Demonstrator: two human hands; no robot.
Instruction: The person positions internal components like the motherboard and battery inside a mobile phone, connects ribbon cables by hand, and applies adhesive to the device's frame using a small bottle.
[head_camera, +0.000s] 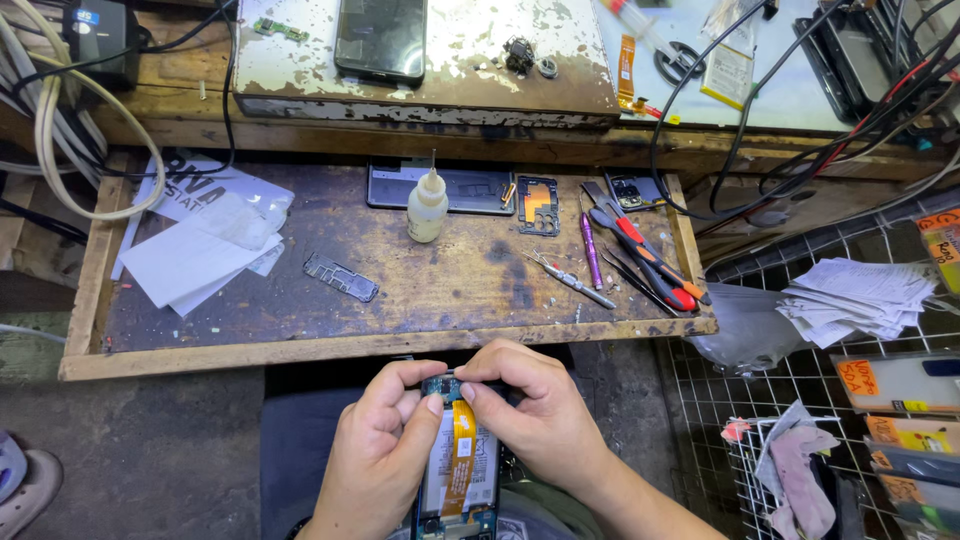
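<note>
Both hands hold an opened phone (458, 478) over my lap, its back cover off, showing a white battery and an orange flex strip. My left hand (375, 455) grips its left edge, thumb near the top. My right hand (535, 410) pinches at the top end of the phone with thumb and forefinger; what sits under the fingertips is hidden.
A worn wooden tray (390, 345) in front holds a small glue bottle (427, 205), a dark phone panel (470, 188), a metal frame piece (341, 277), a purple tool (591, 250), red-handled screwdrivers (650, 260) and papers (200, 250). Another phone (381, 38) lies on the chipped board. A wire rack (800, 400) stands at right.
</note>
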